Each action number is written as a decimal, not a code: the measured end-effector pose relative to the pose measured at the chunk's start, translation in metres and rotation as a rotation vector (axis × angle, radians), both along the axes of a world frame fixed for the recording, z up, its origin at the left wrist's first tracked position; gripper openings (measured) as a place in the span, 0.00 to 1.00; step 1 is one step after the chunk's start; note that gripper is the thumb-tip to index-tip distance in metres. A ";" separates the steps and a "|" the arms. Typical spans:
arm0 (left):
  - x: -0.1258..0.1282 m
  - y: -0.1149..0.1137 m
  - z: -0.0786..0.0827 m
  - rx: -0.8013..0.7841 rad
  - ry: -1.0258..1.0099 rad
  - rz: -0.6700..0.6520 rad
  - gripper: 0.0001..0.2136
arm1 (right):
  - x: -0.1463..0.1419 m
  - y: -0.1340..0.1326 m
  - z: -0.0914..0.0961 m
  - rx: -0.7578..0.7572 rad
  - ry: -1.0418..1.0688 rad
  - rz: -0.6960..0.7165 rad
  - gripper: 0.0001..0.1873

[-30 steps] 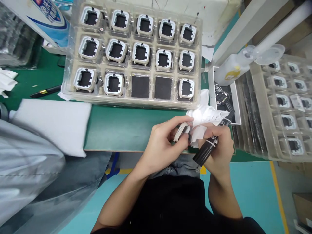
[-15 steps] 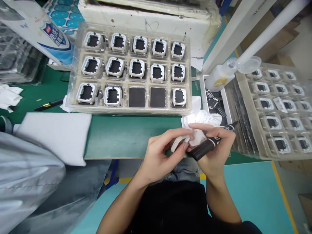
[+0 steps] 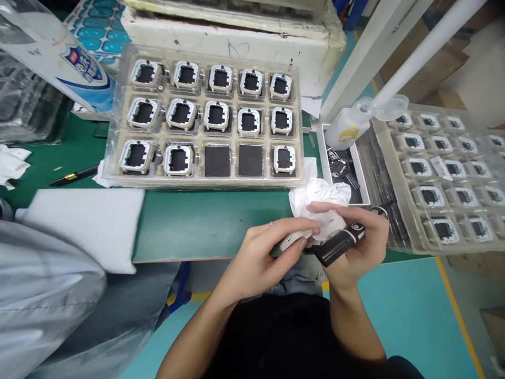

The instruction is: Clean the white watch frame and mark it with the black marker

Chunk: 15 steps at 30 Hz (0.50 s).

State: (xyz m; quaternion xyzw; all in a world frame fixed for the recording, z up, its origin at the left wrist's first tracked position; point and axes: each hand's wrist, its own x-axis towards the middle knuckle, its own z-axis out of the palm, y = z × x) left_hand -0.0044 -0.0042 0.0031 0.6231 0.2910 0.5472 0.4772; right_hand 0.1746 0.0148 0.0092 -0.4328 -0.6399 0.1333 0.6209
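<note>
White plastic frame [image 3: 294, 240] pinched between thumb and forefinger of the left hand [image 3: 260, 258], held just over the near edge of the green bench [image 3: 205, 221]. Right hand [image 3: 355, 247] at 3 o'clock of it, fingers closed round a black marker [image 3: 339, 245] and pressing a crumpled white cloth [image 3: 319, 202] against the frame. Cloth spreads toward 12 o'clock, touching the clear tray [image 3: 205, 181]. That tray sits at 11 o'clock from the hands: fifteen pockets, thirteen with white frames, two in the near row showing only black pads. White foam sheet [image 3: 82, 226] at 9 o'clock. Second tray [image 3: 445, 179] at 2 o'clock, beside a squeeze bottle [image 3: 345, 131].
</note>
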 end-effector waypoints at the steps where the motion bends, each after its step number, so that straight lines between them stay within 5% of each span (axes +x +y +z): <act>1: 0.000 0.000 0.000 -0.016 -0.015 -0.013 0.21 | -0.001 0.001 0.001 -0.001 0.034 0.012 0.26; 7: -0.004 0.002 0.001 -0.186 -0.135 -0.147 0.20 | -0.005 0.003 0.001 -0.023 0.203 0.191 0.16; 11: -0.006 0.003 0.001 -0.234 -0.153 -0.185 0.17 | -0.012 -0.002 0.000 -0.169 0.371 0.303 0.13; 15: -0.005 0.001 0.001 -0.246 -0.175 -0.152 0.13 | -0.021 -0.004 -0.001 -0.281 0.497 0.275 0.09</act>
